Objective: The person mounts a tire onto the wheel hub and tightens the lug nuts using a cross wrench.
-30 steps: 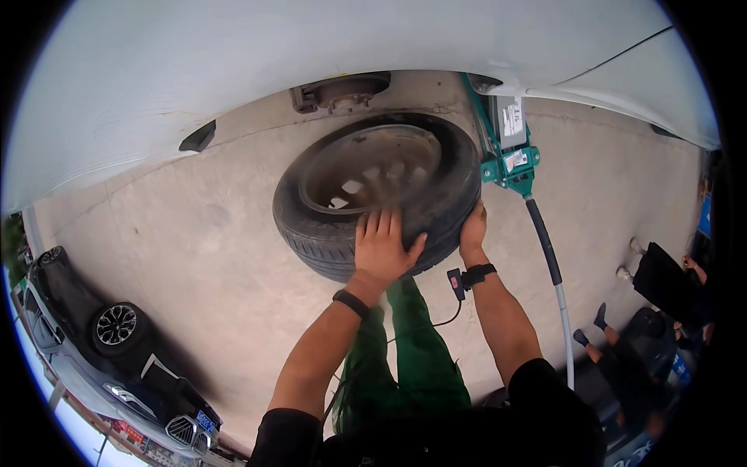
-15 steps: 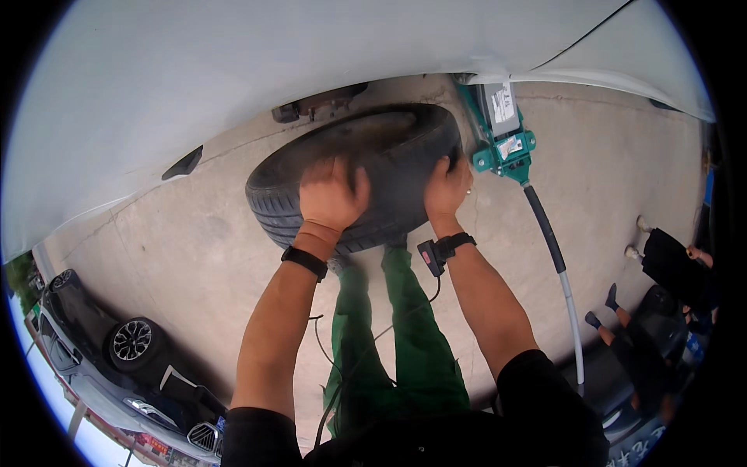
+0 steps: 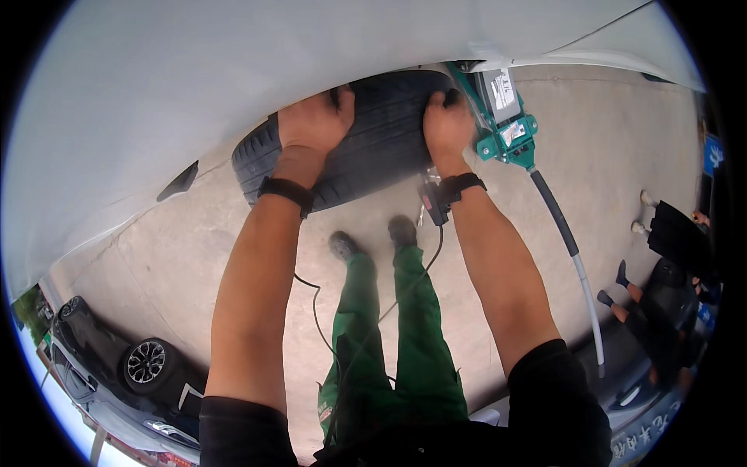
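A black car tire [image 3: 381, 144] fills the space between my hands, its grooved tread toward me and its far side against the white car body [image 3: 257, 54]. My left hand [image 3: 315, 124] grips the tire's top edge left of its middle, fingers curled over the far side. On the right end of that edge my right hand [image 3: 449, 128] has its fingers wrapped over in the same way, thumb up. The tire's side face and most fingertips are hidden. Close by my right hand stands a green floor jack [image 3: 506, 128], reaching under the car.
The jack's long handle [image 3: 568, 249] slants down to the right. My shoes [image 3: 403, 231] stand on the concrete floor [image 3: 194, 257] behind the tire. A dark car [image 3: 117, 358] is at lower left. People [image 3: 669, 241] are at far right. Thin cables hang by my legs.
The tire has moved away from me toward the car and tipped up, so its open side no longer shows. Both hands went with it, and my shoes now show apart from it.
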A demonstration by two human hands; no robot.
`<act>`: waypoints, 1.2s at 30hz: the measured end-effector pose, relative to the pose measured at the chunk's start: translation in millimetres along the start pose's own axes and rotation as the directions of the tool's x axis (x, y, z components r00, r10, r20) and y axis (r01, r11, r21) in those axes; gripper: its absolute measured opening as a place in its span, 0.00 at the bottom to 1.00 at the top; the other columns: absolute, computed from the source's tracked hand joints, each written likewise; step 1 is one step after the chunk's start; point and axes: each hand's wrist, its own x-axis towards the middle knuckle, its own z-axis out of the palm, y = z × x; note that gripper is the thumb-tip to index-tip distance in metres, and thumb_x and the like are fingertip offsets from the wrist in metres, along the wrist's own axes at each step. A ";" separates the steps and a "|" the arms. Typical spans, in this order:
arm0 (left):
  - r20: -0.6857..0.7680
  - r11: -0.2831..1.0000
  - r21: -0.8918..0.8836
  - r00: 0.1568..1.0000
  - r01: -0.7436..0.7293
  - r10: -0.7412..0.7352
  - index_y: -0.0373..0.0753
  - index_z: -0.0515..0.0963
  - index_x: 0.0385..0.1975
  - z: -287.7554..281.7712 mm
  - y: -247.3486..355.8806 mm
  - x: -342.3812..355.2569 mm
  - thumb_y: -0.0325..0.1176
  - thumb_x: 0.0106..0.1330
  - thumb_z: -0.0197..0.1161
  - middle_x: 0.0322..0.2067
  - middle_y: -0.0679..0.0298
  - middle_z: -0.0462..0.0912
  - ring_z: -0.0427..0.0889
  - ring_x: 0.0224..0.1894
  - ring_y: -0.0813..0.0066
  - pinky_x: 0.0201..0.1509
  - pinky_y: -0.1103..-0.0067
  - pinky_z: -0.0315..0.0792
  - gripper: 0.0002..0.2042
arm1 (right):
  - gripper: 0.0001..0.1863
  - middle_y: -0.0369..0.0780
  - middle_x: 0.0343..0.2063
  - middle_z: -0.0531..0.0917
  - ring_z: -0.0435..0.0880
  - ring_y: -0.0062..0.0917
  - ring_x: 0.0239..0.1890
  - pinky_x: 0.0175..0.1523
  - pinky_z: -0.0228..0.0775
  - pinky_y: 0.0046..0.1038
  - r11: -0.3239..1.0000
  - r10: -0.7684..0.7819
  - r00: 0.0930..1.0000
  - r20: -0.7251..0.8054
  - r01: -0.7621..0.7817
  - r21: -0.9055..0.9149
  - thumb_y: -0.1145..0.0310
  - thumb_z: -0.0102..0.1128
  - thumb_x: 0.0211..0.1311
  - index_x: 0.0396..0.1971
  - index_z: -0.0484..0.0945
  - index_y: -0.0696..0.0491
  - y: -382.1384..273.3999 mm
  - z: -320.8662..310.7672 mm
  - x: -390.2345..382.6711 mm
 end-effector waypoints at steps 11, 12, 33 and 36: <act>0.026 0.996 -0.085 0.999 -0.030 0.033 0.42 0.81 0.41 3.2 -38.8 32.2 0.52 0.65 0.49 0.34 0.52 0.84 0.81 0.42 0.46 0.50 0.60 0.73 0.21 | 0.11 0.44 0.35 0.82 0.77 0.43 0.44 0.52 0.68 0.41 0.953 -0.205 0.976 -0.078 0.218 0.212 0.63 0.57 0.49 0.30 0.80 0.53 -72.4 -12.4 17.9; 0.066 0.998 -0.062 0.998 -0.014 0.018 0.41 0.80 0.42 1.6 -39.3 33.3 0.53 0.65 0.49 0.35 0.52 0.84 0.80 0.43 0.47 0.52 0.61 0.72 0.22 | 0.12 0.44 0.36 0.82 0.77 0.43 0.45 0.52 0.67 0.42 0.956 -0.212 0.975 -0.060 0.220 0.193 0.63 0.56 0.49 0.30 0.80 0.53 -76.4 -11.2 20.0; 0.079 0.955 -0.004 0.952 -0.297 0.296 0.45 0.62 0.64 -24.7 -38.5 -18.6 0.63 0.43 0.68 0.64 0.57 0.63 0.58 0.68 0.56 0.70 0.59 0.51 0.47 | 0.10 0.41 0.34 0.83 0.82 0.24 0.37 0.44 0.73 0.24 0.658 0.167 0.934 0.316 -0.345 0.670 0.73 0.60 0.54 0.36 0.76 0.58 -22.8 -23.2 -123.7; 0.117 0.962 0.022 0.956 -0.273 0.269 0.45 0.62 0.64 -28.0 -48.8 -12.4 0.61 0.48 0.67 0.64 0.57 0.63 0.60 0.67 0.57 0.69 0.60 0.54 0.44 | 0.16 0.43 0.40 0.82 0.81 0.27 0.43 0.50 0.71 0.25 0.717 0.132 0.913 0.387 -0.357 0.599 0.74 0.62 0.51 0.41 0.75 0.62 -26.4 -3.7 -132.9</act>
